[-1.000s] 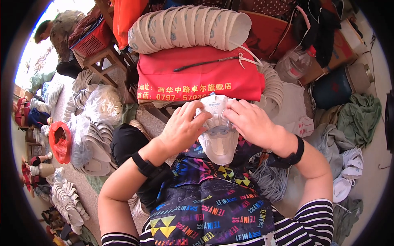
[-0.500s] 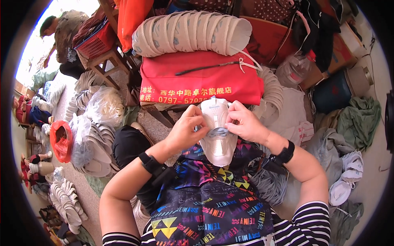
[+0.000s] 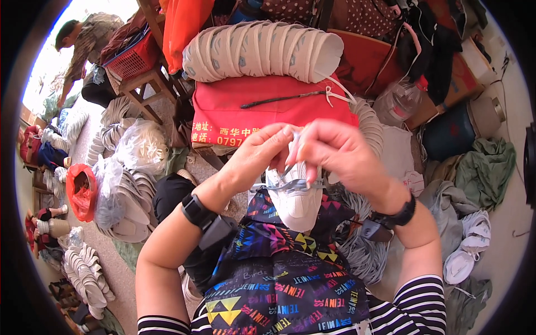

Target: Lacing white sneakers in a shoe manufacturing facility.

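A white shoe upper point(image 3: 298, 211) rests toe toward me over my printed apron point(image 3: 290, 279). Across its lower eyelets runs a grey-blue shoelace point(image 3: 290, 186), its sides looping out past the edges. Above the upper, my left hand point(image 3: 261, 152) is closed in a pinch, with a pale bit of lace at its fingertips. My right hand point(image 3: 340, 151), slightly blurred, is bent close against it, fingers closed on the lace too. Both hands cover the tongue and top of the upper. Each wrist wears a black strap.
In front stands a red cloth-covered stool point(image 3: 223, 103) bearing a row of nested shoe uppers point(image 3: 262, 53) and a thin dark stick point(image 3: 282, 99). A bundle of grey laces point(image 3: 363, 254) hangs at my right. Uppers in plastic bags point(image 3: 131, 206) lie left; a person point(image 3: 92, 42) bends farther off.
Both hands have lifted off the sides of the upper and come together above it. The lace, bunched before, now lies stretched straight across the upper.
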### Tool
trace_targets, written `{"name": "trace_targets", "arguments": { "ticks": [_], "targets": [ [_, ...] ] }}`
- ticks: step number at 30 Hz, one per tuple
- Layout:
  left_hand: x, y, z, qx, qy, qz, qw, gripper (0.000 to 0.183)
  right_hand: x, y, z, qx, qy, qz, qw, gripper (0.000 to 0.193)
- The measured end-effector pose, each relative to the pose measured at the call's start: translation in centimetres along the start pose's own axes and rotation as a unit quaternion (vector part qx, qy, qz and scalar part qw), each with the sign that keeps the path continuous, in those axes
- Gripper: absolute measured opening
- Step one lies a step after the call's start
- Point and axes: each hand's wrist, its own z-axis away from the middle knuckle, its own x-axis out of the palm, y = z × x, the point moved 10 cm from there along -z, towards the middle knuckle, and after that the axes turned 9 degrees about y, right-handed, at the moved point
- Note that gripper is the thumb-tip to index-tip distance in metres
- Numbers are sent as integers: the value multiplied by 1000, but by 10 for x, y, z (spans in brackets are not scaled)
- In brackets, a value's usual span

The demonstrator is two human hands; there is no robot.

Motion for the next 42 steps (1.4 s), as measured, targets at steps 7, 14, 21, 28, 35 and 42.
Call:
{"name": "trace_targets", "arguments": {
  "ticks": [7,14,21,28,35,42],
  "targets": [
    [47,-19,17,-50,-224,-146,962,35,-44,-211,12,-395,142,4,908,19],
    [42,74,20,67,-122,16,990,32,-49,-106,5,-338,177,630,676,16],
    [48,77,21,93,-82,0,992,31,-32,67,53,-104,-1,571,815,21],
    [58,81,25,92,-93,-55,990,33,-44,76,54,-67,102,510,852,18],
    [47,77,22,70,-44,-30,996,31,-27,76,63,-206,33,546,811,18],
    [73,109,41,136,-59,4,989,30,-29,52,68,-402,152,565,704,33]
  ]
}}
